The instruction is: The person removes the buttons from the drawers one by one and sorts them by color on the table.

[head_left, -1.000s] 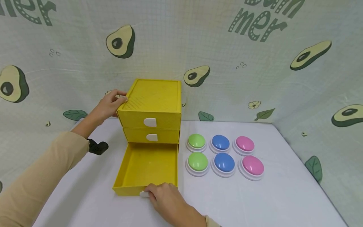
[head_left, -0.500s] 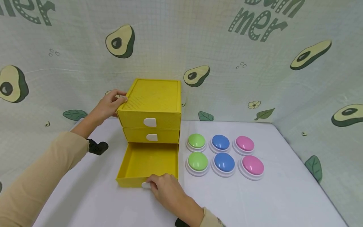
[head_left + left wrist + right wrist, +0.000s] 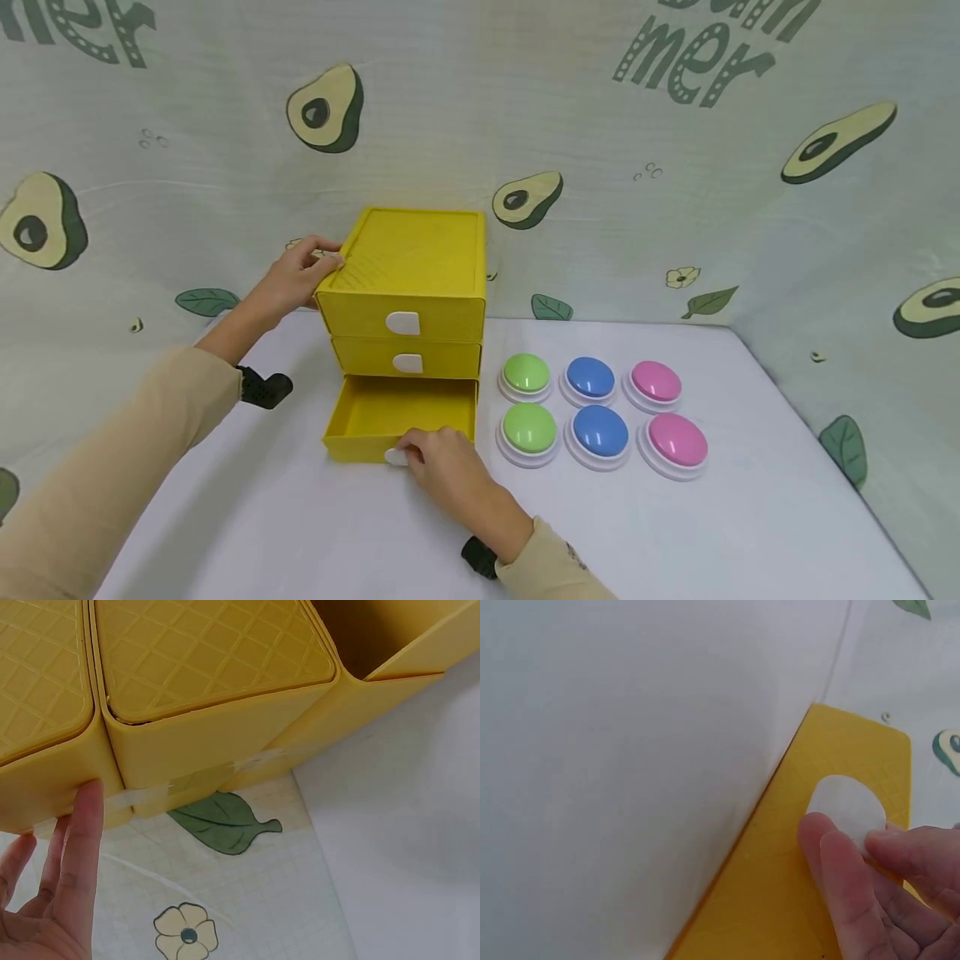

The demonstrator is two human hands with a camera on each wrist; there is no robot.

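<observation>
A yellow cabinet (image 3: 408,250) with three stacked drawers stands on the white table. Its bottom drawer (image 3: 360,451) is partly pulled out and nothing shows inside the visible part. My right hand (image 3: 450,471) pinches the white handle (image 3: 847,804) of that drawer between thumb and fingers. At the cabinet's upper left edge, my left hand (image 3: 294,279) rests against the side. The left wrist view shows its fingers (image 3: 84,840) fairly straight, with fingertips touching the yellow wall. The top drawer (image 3: 367,315) and middle drawer (image 3: 367,357) are closed.
Right of the cabinet sit two rows of round push buttons on white bases: green (image 3: 529,427), blue (image 3: 601,431) and pink (image 3: 678,439). An avocado-print cloth (image 3: 420,100) hangs behind the table (image 3: 750,517).
The bottom drawer has slid inward, away from me, with my right hand on its handle moving along. My left hand stays at the cabinet. The head view has shifted slightly.
</observation>
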